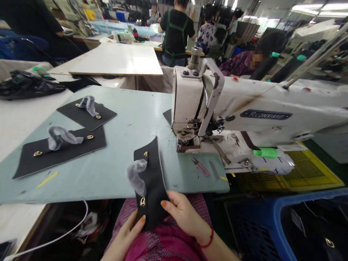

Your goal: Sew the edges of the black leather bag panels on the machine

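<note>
Between my two hands, over the table's front edge, is a black panel [153, 174] with gold rings and a handle wrapped in cloudy grey film [136, 177]. My left hand [133, 226] pinches its lower left edge, thumb on top. On the right edge, my right hand [181, 210] grips it with the thumb over the face. Two similar black panels with wrapped handles lie at the table's left, one nearer [70, 150] and one farther [94, 117]. Pink thread snips [200, 167] rest right of my panel, below the sewing machine's needle area.
A white sewing machine [255, 108] stands on the right of the pale green tabletop [116, 152]. At lower right is a blue basket [282, 217] holding black pieces. A yellow crate [315, 166] sits behind it. Several people work farther back.
</note>
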The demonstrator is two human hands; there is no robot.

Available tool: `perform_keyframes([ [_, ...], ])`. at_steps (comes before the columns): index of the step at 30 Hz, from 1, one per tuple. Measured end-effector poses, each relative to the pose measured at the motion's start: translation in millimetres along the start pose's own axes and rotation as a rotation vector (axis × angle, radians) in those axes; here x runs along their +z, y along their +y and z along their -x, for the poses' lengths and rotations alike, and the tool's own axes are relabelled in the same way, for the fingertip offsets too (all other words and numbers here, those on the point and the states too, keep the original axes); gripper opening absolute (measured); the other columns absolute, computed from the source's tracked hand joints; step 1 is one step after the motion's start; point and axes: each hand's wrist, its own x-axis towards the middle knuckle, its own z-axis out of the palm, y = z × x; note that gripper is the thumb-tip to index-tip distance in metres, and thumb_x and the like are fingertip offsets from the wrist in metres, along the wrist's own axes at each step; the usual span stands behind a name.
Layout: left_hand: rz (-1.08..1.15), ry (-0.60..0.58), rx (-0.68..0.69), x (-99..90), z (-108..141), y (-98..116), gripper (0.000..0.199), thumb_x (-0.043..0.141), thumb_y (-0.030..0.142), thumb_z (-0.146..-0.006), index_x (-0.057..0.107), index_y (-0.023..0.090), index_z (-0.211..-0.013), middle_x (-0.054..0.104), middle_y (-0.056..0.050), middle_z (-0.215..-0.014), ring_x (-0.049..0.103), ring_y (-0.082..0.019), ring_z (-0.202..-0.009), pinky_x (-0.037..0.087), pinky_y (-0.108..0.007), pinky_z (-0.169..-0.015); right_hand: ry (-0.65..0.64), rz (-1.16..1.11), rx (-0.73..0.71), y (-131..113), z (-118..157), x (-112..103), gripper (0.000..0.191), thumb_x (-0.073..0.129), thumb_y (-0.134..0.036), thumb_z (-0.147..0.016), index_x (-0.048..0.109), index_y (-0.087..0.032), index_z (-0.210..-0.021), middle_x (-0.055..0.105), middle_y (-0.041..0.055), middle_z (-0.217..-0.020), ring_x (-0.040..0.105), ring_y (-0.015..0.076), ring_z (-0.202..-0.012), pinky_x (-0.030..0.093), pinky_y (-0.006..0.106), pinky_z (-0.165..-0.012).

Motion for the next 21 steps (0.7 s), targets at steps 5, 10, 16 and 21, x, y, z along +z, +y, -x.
perform_keyframes([
  [5,0.329,-0.203,-0.166,49.6,-17,68,0.052,0.078,0.051,-0.070,0.071,0.016,-0.107,0.075,-0.015,-0.106,0.072,-0.033,-0.097,0.058,-0.043,-0.087,0.005,-0.199,0.031,-26,-21,0,0.048,0.066,-0.060,-0.085,0.065,-0.015,-0.099,0.063,0.0011,-0.080,0.059,0.0109,-0.063,0.051,0.017,-0.052],
  [10,0.325,-0.141,-0.069,74.0,-74,121,0.035,0.084,0.028,-0.065,0.072,0.011,-0.093,0.077,-0.010,-0.092,0.071,-0.021,-0.075,0.058,-0.027,-0.069,0.265,0.059,-0.090,-53,-50,-22,0.041,0.058,-0.055,-0.091,0.063,-0.014,-0.090,0.064,0.0019,-0.076,0.064,0.0133,-0.063,0.048,0.017,-0.047],
  [16,0.214,-0.215,-0.009,83.9,-120,167,0.038,0.090,0.028,-0.057,0.075,0.010,-0.087,0.076,-0.007,-0.078,0.068,-0.017,-0.067,0.055,-0.021,-0.062,0.267,0.087,-0.142,-67,-75,-40,0.034,0.051,-0.047,-0.095,0.057,-0.015,-0.083,0.073,0.0079,-0.074,0.067,0.0138,-0.059,0.041,0.015,-0.044],
  [21,0.134,-0.276,-0.057,86.1,-146,183,0.038,0.090,0.029,-0.056,0.077,0.012,-0.088,0.078,-0.007,-0.084,0.070,-0.018,-0.072,0.056,-0.022,-0.065,0.321,0.021,-0.150,-64,-91,-42,0.041,0.048,-0.048,-0.095,0.054,-0.016,-0.071,0.074,0.0118,-0.074,0.064,0.0125,-0.053,0.039,0.016,-0.042],
])
